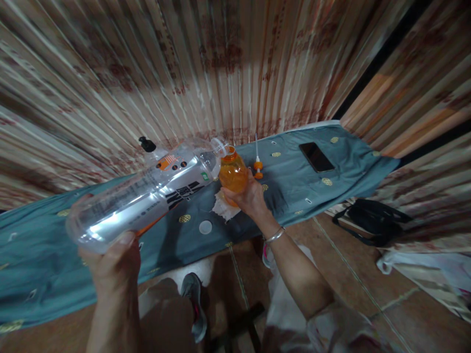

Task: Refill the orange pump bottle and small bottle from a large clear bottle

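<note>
left hand grips clear bottle, mouth at orange bottle gripped by right hand

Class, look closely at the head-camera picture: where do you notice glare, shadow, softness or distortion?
Head view: white glare streaks the large clear bottle; a dark shadow lies on the blue-green cloth beside the right hand; the curtain's pleats fan outward, suggesting wide-angle stretch; the black bag looks dim and soft.
</note>
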The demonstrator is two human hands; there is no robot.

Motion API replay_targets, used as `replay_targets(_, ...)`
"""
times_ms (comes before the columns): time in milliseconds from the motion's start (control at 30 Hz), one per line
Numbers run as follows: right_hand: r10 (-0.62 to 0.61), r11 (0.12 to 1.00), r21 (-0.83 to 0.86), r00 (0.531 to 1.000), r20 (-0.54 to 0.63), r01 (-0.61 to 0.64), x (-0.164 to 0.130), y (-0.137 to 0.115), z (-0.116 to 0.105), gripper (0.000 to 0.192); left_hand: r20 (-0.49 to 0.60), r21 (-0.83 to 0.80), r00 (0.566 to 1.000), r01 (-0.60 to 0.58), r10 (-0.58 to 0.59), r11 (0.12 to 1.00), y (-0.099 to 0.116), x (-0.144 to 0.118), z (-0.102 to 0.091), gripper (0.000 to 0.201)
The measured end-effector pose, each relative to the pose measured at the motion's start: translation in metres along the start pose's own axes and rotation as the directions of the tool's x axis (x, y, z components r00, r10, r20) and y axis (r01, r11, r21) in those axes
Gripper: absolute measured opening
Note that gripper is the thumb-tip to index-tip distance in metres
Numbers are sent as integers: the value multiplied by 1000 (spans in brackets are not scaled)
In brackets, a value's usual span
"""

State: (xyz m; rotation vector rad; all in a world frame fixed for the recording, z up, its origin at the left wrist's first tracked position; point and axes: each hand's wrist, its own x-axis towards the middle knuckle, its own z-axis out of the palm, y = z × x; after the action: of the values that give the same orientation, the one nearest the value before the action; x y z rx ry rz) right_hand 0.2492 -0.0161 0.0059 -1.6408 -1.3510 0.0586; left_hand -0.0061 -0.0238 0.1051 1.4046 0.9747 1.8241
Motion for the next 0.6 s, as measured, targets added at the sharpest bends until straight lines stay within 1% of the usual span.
replay_targets(100,2,1000,1,1000,5,-2,0,0,0,70,18,17,1000,-11,10,1000,1,0,1,52)
replay_targets(200,7,1000,-16,1000,2,-7,0,0,0,75,12,-22,1000,-2,2,1000,1,0,0,49)
replay_targets(333,13,1000,-18,1000,5,-13,-1,-1,0,72,-12,-41,1000,10,-11,999,-4,1,-3,56)
replay_targets(500,29,999,19,1000,0,-29,-1,-2,-1,69,-21,-89,1000,-15,13,996,-7,2,-5,68)
replay_targets(600,25,999,33,1000,0,-25,-1,-3,-2,70,-2,-86,1000,-9,9,996,-5,2,-4,62)
